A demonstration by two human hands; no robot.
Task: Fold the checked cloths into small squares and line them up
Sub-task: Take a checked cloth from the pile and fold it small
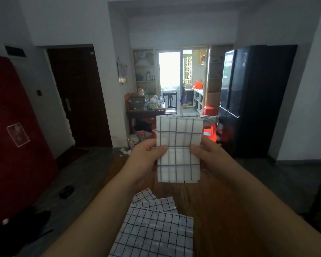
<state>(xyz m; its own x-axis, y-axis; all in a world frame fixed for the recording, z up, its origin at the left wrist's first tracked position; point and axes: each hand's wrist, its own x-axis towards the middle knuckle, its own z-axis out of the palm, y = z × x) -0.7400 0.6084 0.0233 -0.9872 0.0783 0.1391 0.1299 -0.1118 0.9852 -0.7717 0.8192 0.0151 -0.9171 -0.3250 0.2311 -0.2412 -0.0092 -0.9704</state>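
- The folded checked cloth is held up in the centre of the frame, in the air above the wooden table. It is folded into a tall rectangle, not yet a square.
- It looks light, thin and soft. The top edge sags slightly, so it will likely flop if only 1 side is held.
- Several layers show at the top and bottom edges. My guess is they can slide apart, so a firm pinch through all layers near the edges is the best hold.
- The next fold probably wants the 2 short ends brought together, with the corners matched.
- The left hand, centre left, pinches the cloth's left edge at about mid-height, thumb on the near face and fingers behind.
- The right hand, centre right, pinches the right edge at the same height in the same way.
- Both hands are narrow, closed on the fabric; the fingers behind it are mostly hidden.
- The other checked cloths lie overlapping at the bottom centre on the table, at least 3 layers, with neither hand touching them.
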